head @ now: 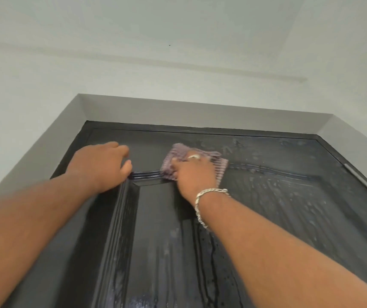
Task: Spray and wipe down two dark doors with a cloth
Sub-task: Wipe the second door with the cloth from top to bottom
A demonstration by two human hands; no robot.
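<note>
Cloth (194, 162) sits flat high on the dark door (267, 196) under the pressing right hand (194, 173), unwiped streaks lying toward three o'clock along the horizontal moulding, while the left hand (102, 165), fingers loosely curled and holding nothing, braces at nine o'clock.

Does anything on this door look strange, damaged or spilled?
No damage shows. Liquid runs down the dark door in thin drips below the right hand, which presses the cloth on it; whitish smears remain at the upper right.
</note>
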